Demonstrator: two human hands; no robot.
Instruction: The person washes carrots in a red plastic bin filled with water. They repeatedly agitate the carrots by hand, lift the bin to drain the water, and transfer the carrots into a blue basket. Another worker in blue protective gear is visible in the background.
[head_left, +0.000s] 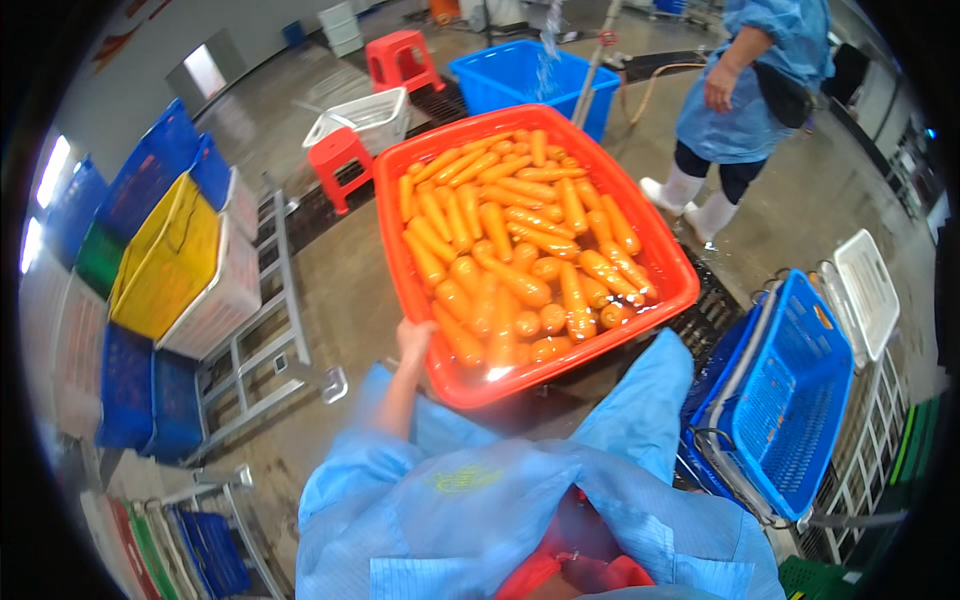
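A large red plastic tub (679, 281) stands before me, tilted in the view. Many peeled-looking carrots (517, 195) lie in it in water, packed closely at the far side, with glints on the wet surface. My left hand (415, 336) grips the rim at the tub's near left corner, its fingers partly hidden behind the edge. My right hand is out of view. The skirt of my blue gown (637, 397) spreads on both sides of the tub's near edge.
Behind the tub, water pours into a blue bin (495, 71). Red stools (341, 161) and a white basket (386, 116) stand at its left. A co-worker in white boots (709, 214) is at the right. Stacked crates (169, 262) and blue baskets (795, 405) flank me.
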